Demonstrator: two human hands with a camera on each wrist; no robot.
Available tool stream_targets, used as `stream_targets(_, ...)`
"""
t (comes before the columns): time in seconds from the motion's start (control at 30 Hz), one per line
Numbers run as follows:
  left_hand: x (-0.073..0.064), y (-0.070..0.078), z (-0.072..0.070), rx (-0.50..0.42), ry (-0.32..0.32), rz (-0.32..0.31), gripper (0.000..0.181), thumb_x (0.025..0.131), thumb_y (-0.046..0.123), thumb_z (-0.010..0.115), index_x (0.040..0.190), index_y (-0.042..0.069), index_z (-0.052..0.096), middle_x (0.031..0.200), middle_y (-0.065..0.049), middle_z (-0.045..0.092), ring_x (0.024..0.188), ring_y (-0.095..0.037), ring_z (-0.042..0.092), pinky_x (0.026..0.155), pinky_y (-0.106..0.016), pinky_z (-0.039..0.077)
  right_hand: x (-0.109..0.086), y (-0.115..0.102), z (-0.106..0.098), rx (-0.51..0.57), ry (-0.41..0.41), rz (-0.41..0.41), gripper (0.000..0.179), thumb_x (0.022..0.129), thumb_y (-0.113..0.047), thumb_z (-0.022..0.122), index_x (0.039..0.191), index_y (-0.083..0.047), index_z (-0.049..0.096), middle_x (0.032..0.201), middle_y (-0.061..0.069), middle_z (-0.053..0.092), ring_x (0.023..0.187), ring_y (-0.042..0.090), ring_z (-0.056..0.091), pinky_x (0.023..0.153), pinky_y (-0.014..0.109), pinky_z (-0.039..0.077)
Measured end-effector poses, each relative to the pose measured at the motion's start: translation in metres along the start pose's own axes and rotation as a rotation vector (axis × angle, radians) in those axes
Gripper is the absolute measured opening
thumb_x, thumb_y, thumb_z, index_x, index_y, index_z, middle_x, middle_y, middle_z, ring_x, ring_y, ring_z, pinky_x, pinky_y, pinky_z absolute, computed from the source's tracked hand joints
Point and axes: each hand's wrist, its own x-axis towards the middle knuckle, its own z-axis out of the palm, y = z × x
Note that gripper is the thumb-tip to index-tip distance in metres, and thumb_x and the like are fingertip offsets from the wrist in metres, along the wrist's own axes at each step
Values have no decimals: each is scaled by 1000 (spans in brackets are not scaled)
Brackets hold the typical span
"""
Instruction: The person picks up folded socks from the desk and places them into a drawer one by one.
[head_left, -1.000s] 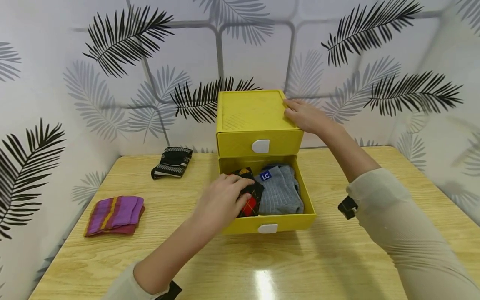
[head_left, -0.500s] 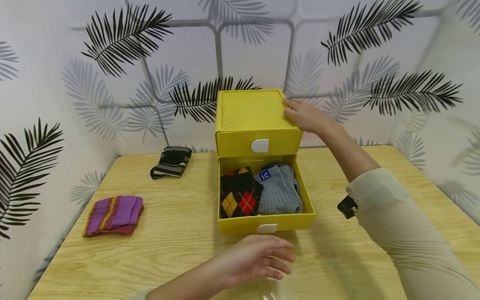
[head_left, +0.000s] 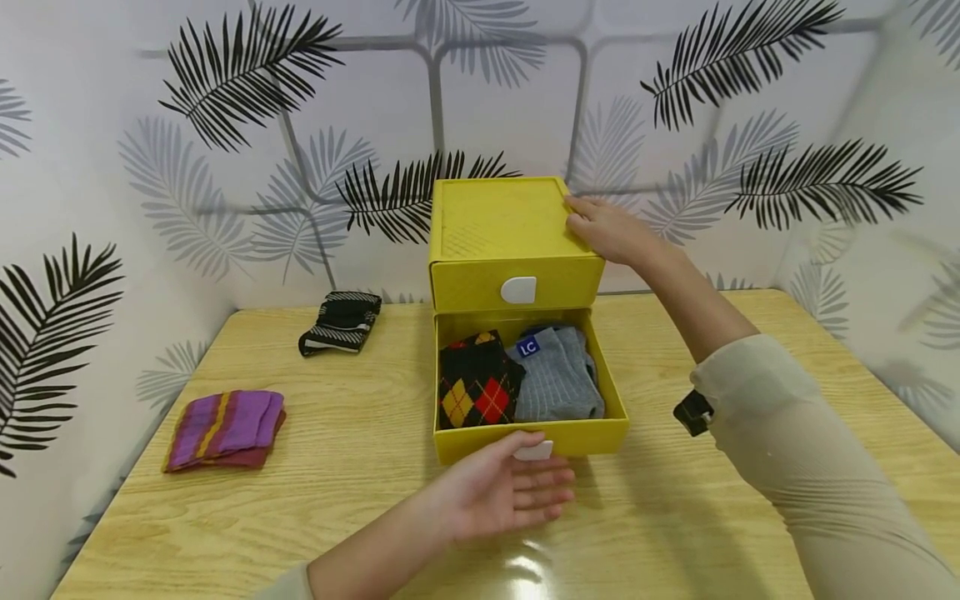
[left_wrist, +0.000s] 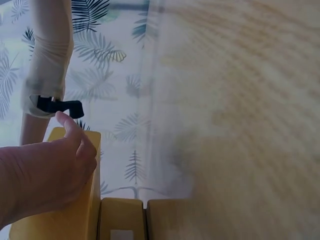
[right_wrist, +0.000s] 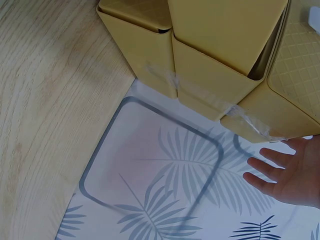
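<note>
A yellow drawer box (head_left: 502, 218) stands at the back of the table with a lower drawer (head_left: 600, 438) pulled out. Inside it lie folded black argyle socks (head_left: 474, 387) with red and yellow diamonds, and folded grey ribbed socks (head_left: 558, 379) with a blue "LC" label. My left hand (head_left: 498, 492) is at the drawer's front, palm turned up, thumb by the white pull tab (head_left: 534, 451) and fingers extended below it. The right hand (head_left: 611, 233) rests at the box's top right edge; its fingers look straight in the right wrist view.
Purple socks (head_left: 225, 429) with a yellow stripe lie folded on the left of the wooden table (head_left: 345, 483). Behind them are folded black-and-white socks (head_left: 341, 322). A leaf-patterned wall covering (head_left: 510, 108) rises right behind the box.
My left hand has left the argyle socks in the drawer, come down in front and then risen to the drawer's pull tab. The right hand has stayed on the box.
</note>
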Motion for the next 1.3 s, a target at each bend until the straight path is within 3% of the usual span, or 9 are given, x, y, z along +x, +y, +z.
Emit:
stream_targets(0.3, 9, 28, -6, 33, 4, 7, 60, 94, 37, 49, 130, -9, 42, 118, -17, 56, 105, -27, 55, 95, -39, 40, 2, 2, 1, -9, 5, -16, 57, 97, -30, 20, 147, -4, 14, 148, 21, 14, 135, 34, 12, 108, 45, 10)
stream_targets(0.9, 45, 57, -16, -4, 84, 55, 59, 92, 37, 51, 129, -8, 44, 107, -14, 59, 103, -29, 56, 91, -38, 44, 1, -2, 1, -9, 2, 0, 57, 98, -31, 21, 148, -6, 14, 149, 20, 14, 135, 34, 12, 107, 46, 10)
stream_targets(1.13, 60, 70, -18, -14, 108, 78, 57, 92, 37, 51, 128, -7, 46, 128, -20, 46, 112, -32, 50, 91, -38, 43, 0, -1, 1, -7, 10, -5, 56, 98, -30, 21, 147, -5, 15, 149, 21, 15, 135, 34, 12, 108, 46, 10)
stream_targets(1.3, 71, 79, -21, -26, 146, 95, 56, 91, 37, 54, 125, -7, 48, 128, -20, 46, 114, -35, 48, 91, -39, 43, 0, -1, 1, 3, 14, -13, 57, 97, -30, 20, 147, -4, 16, 148, 21, 16, 135, 34, 12, 108, 45, 10)
